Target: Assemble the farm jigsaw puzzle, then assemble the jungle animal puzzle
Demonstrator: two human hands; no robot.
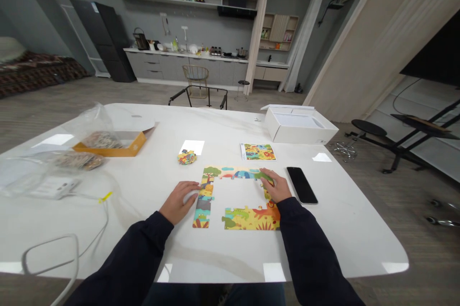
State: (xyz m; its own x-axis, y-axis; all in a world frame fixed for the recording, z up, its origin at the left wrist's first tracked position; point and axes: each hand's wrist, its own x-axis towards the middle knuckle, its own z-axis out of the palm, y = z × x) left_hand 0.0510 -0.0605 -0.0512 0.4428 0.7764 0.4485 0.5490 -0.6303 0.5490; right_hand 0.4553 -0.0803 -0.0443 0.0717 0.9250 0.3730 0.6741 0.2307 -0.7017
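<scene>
A jigsaw puzzle border [204, 204] with bright cartoon animals lies on the white table, forming a frame around bare tabletop. Its bottom side has a gap near the lower left corner. My left hand [180, 200] rests beside the left side, fingers apart, fingertips touching or nearly touching its outer edge. Over the upper right corner lies my right hand [277, 187], its fingers spread on the pieces and hiding part of the right side. Beyond the puzzle are a small heap of loose puzzle pieces [187, 157] and a picture card [258, 152] of the animal scene.
A black phone [302, 185] lies right of my right hand. An open white box [300, 125] stands at the back right. On the left are an orange box [132, 145], plastic bags of pieces [77, 159] and a white cable [77, 248]. A chair [201, 93] stands beyond the table.
</scene>
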